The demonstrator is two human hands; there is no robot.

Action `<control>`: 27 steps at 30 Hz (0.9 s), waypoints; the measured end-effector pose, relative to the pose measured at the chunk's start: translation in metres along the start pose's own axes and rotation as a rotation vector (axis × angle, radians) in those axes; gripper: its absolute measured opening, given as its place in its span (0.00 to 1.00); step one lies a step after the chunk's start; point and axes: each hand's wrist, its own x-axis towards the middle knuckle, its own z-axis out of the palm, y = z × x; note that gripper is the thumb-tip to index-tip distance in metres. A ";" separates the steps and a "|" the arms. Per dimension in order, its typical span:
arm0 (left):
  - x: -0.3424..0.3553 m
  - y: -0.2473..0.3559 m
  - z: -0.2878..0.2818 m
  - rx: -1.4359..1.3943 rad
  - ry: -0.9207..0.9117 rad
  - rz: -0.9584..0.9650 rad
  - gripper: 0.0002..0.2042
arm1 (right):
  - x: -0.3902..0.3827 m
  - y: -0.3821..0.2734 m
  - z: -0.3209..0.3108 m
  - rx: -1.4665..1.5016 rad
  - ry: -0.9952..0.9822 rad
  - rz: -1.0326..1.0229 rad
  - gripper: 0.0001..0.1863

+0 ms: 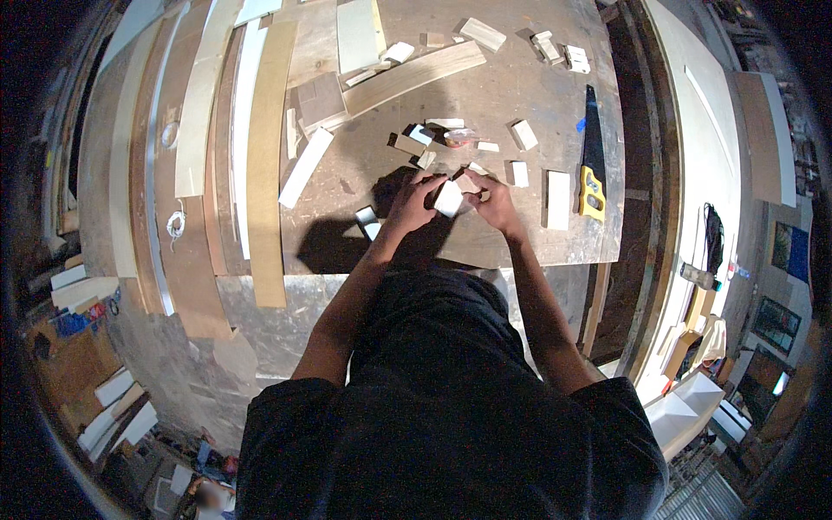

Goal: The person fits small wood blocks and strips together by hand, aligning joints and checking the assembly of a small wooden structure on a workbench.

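Observation:
Close to the front edge of the worktable, my left hand (411, 206) is closed on a pale wooden block (449, 198), gripping its left side. My right hand (494, 206) pinches a smaller tan wood piece (468, 183) right beside that block. Whether the two pieces touch, I cannot tell. Just beyond my hands lie several small offcuts and a clear item with red on it (459, 137). Another small block (518, 173) rests to the right of my right hand, and a white-topped block (367, 223) stands in shadow left of my left wrist.
A handsaw (593, 156) with a yellow handle lies near the table's right edge, beside a flat wood piece (557, 199). Long boards (270, 165) cover the left side. A plank (416, 80) lies across the far middle, and a roll of tape (170, 134) sits at the left.

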 end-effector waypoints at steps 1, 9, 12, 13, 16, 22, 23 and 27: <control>0.000 -0.001 0.000 -0.018 -0.007 -0.016 0.39 | -0.001 0.001 0.000 0.000 -0.002 0.000 0.32; 0.001 0.003 -0.001 -0.027 -0.036 -0.044 0.40 | -0.009 0.002 0.010 -0.123 0.106 -0.003 0.24; 0.002 0.002 -0.001 -0.038 -0.028 -0.040 0.40 | -0.008 0.015 0.014 -0.151 0.189 -0.137 0.21; 0.001 0.001 0.000 -0.043 -0.021 -0.037 0.39 | -0.009 0.017 0.015 -0.150 0.188 -0.135 0.21; 0.001 0.004 -0.001 -0.065 -0.019 -0.044 0.39 | -0.010 0.013 0.016 -0.130 0.134 -0.067 0.20; 0.002 0.003 -0.002 -0.048 -0.007 -0.006 0.39 | -0.009 0.013 0.018 -0.189 0.162 -0.134 0.21; 0.002 0.003 -0.001 -0.048 -0.009 -0.006 0.39 | -0.008 0.014 0.019 -0.178 0.164 -0.132 0.20; 0.002 0.003 0.000 -0.042 -0.014 -0.017 0.40 | -0.010 0.011 0.016 -0.116 0.167 -0.147 0.19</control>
